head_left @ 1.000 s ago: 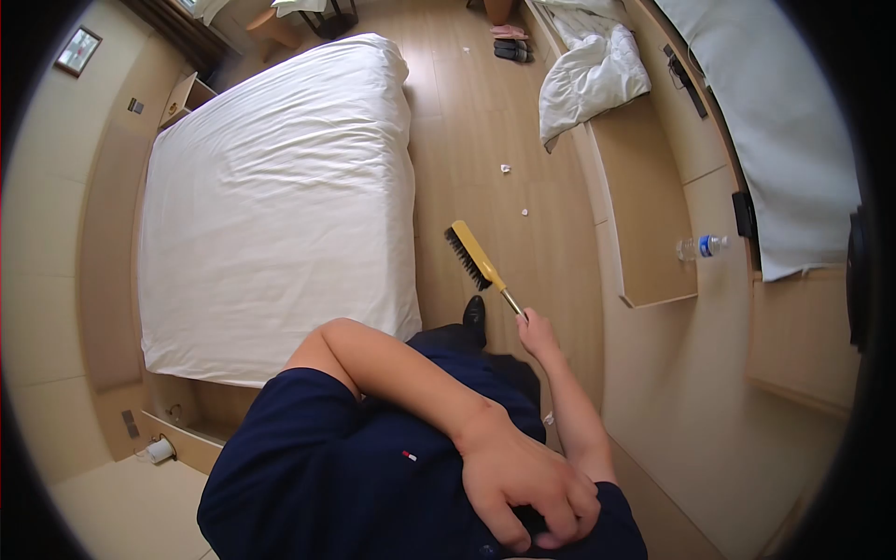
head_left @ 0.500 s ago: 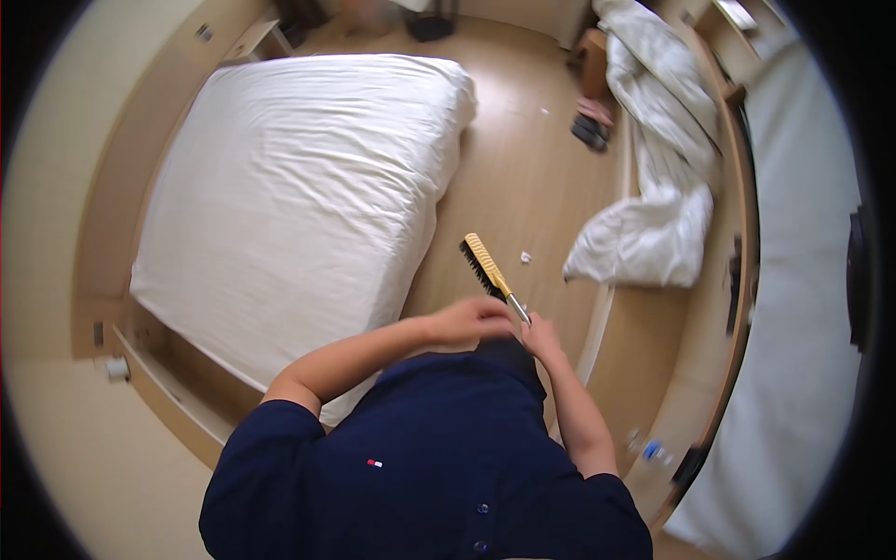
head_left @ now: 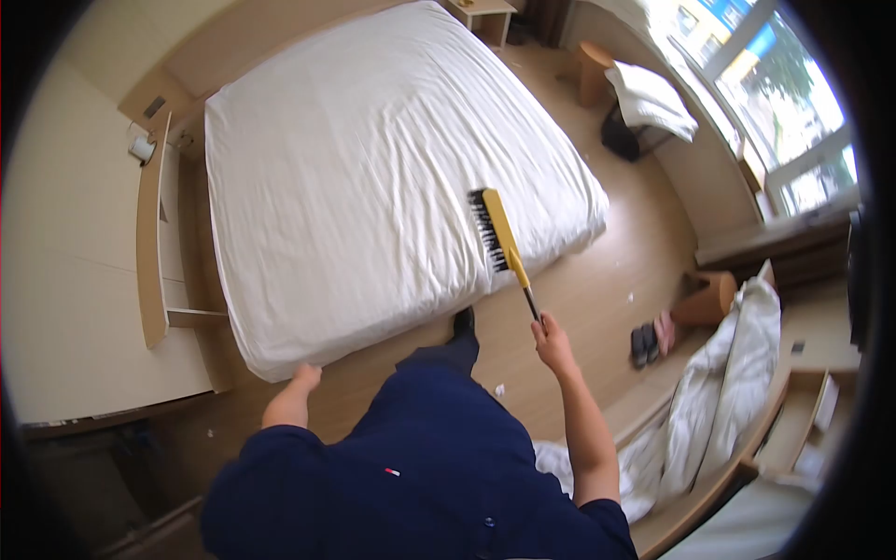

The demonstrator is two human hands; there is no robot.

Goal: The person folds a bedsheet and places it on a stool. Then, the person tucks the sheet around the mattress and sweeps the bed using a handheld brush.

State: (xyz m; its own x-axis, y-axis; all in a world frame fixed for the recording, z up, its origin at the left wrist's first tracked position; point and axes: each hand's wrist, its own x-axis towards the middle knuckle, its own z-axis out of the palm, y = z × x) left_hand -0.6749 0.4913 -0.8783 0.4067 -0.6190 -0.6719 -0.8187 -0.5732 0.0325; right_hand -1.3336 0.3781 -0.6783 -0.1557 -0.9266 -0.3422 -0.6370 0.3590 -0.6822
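My right hand (head_left: 554, 345) is wrapped round the dark handle of a long-handled brush (head_left: 503, 230). The brush has a yellow back and black bristles that face left, and it is raised in front of the bed (head_left: 327, 224). In this view its head overlaps the white sheet near the bed's edge; whether it touches cannot be made out. My left hand (head_left: 306, 375) hangs by the near left corner of the bed with its fingers curled in, and nothing shows in it. The white sheet over the mattress has many creases.
Dark shoes (head_left: 644, 346) and pink slippers (head_left: 665, 330) lie on the floor by an orange-brown stool (head_left: 707, 297). A bunched white quilt (head_left: 714, 392) lies to the right. White scraps (head_left: 499, 390) dot the floor. A nightstand (head_left: 483, 14) and a window (head_left: 775, 84) are beyond.
My view has turned toward the window and the bed. My hands have moved apart: the left has left the brush area for the bed corner, while the right still holds the brush, now raised.
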